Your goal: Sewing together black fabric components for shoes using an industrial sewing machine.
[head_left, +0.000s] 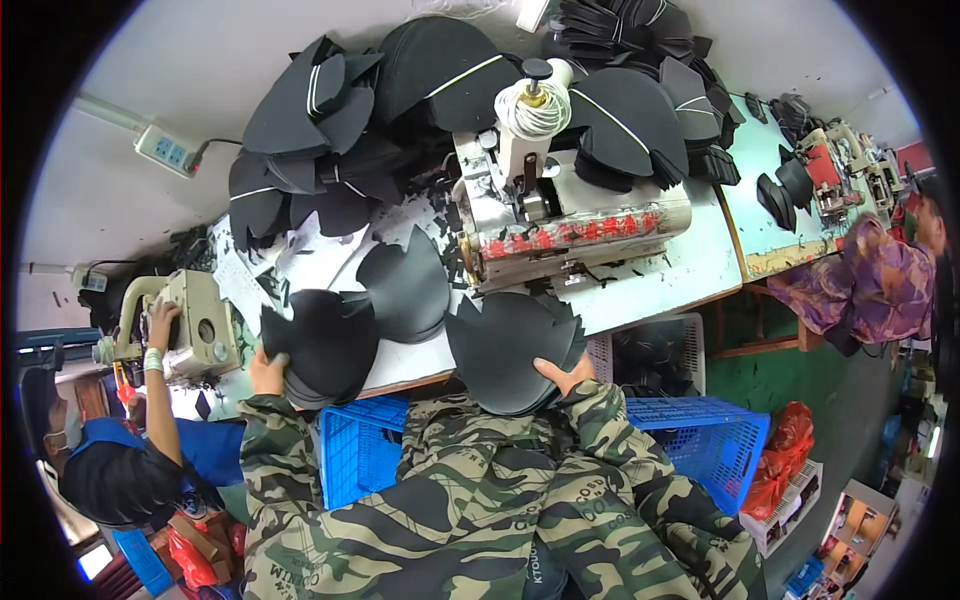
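Note:
My left hand [267, 373] grips the near edge of a stack of black fabric cap panels [325, 340] on the white worktable [660, 285]. My right hand [566, 375] holds a second stack of black panels [508, 350] at the table's front edge, thumb on top. Both sleeves are camouflage. Another black panel piece [405, 285] lies on the table between and behind the two stacks. A sewing machine [560, 225] with a cone of white thread [534, 108] stands just behind my right-hand stack.
Heaps of black panels [330, 130] cover the back of the table. Blue plastic crates [705, 435] sit below the table's edge. A person in blue [150, 450] works a machine at left; a person in purple [865, 285] sits at right. A power strip [165, 150] hangs on the wall.

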